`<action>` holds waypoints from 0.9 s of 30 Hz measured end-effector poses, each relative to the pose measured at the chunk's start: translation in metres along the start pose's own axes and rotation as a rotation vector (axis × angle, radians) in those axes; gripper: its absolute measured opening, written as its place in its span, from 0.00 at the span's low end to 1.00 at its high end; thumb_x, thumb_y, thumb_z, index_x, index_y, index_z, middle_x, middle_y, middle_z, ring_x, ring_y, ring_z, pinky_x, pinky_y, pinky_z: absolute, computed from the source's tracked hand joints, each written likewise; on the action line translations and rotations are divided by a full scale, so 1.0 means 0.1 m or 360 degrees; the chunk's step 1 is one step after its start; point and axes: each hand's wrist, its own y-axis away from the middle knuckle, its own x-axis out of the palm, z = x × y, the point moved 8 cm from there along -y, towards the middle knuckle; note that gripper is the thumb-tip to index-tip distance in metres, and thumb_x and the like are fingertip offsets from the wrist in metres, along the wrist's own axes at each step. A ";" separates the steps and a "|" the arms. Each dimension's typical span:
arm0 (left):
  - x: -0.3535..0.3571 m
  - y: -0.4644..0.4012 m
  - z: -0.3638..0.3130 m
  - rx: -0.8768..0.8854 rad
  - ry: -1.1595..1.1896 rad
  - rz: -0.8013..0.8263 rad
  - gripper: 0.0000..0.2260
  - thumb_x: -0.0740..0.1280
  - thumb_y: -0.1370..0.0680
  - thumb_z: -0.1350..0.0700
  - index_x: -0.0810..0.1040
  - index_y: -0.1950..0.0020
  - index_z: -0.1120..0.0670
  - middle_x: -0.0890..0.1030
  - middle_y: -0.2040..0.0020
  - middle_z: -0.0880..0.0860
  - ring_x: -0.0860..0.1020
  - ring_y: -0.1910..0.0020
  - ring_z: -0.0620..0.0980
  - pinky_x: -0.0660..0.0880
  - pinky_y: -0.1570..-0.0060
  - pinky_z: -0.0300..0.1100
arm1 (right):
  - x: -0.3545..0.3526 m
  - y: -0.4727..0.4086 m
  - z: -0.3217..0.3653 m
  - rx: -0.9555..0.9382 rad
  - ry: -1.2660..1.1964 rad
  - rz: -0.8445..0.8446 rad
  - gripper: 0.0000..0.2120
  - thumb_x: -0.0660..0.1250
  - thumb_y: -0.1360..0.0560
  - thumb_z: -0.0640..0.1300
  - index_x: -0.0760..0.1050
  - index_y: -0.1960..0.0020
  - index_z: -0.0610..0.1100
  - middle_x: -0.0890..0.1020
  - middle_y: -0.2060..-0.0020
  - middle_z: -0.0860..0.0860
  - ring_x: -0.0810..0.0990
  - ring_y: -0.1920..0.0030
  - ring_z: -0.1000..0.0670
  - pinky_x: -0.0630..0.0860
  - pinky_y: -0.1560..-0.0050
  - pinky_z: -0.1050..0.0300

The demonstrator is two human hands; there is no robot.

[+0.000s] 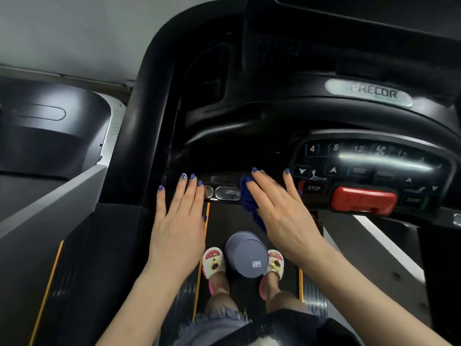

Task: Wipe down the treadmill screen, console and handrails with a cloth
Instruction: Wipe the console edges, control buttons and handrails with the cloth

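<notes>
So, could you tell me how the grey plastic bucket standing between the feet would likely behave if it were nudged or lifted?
The grey plastic bucket looks thin-walled, so probably light, though contents cannot be seen. It looks tall for its width, so a nudge might tip it, and its round wall would likely let it roll on the black treadmill belt.

You are holding both forearms forward. Your left hand (180, 211) lying flat, fingers straight, slightly spread. Your right hand (279, 208) lying flat too, fingers extended, thumb pointing forward.
</notes>
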 end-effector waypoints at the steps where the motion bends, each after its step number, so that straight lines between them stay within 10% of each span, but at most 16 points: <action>1: -0.01 0.01 0.02 -0.0004 -0.0024 0.0007 0.25 0.58 0.21 0.56 0.64 0.24 0.63 0.64 0.23 0.60 0.57 0.22 0.58 0.43 0.25 0.59 | 0.03 0.01 -0.01 0.0033 0.0031 -0.0006 0.29 0.68 0.28 0.35 0.66 0.28 0.35 0.67 0.27 0.38 0.69 0.29 0.41 0.48 0.23 0.40; 27: -0.21 0.15 0.28 -0.0099 -0.0193 0.0027 0.24 0.56 0.21 0.55 0.67 0.27 0.64 0.68 0.26 0.62 0.61 0.23 0.58 0.41 0.26 0.66 | 0.27 -0.45 0.75 -0.0008 -0.0024 -0.0202 0.25 0.49 0.23 0.34 0.63 0.27 0.31 0.67 0.28 0.34 0.65 0.27 0.36 0.52 0.25 0.40</action>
